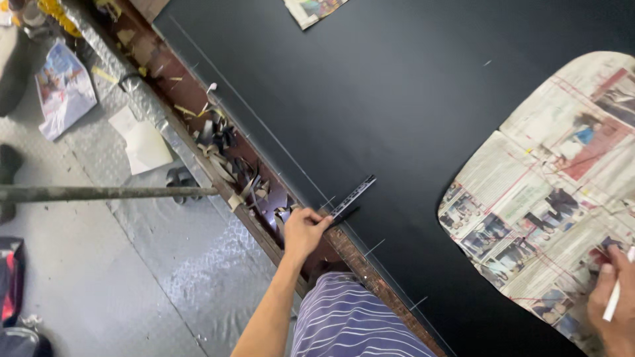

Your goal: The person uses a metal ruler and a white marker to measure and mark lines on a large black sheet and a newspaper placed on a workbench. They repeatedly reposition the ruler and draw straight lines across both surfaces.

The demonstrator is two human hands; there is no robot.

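- Black fabric (397,119) is spread flat across the whole table, chalk lines and short tick marks running along its near edge.
- Left hand (304,231) sits at that edge, fingers pinched on the end of a narrow dark ruler (352,197) that lies angled across the chalk line.
- Right hand (612,297), low in the corner, is closed around a white chalk stick (616,294), resting on the newspaper pattern (542,192) laid over the cloth.
- Fabric scraps (228,162) litter the wooden table rim.
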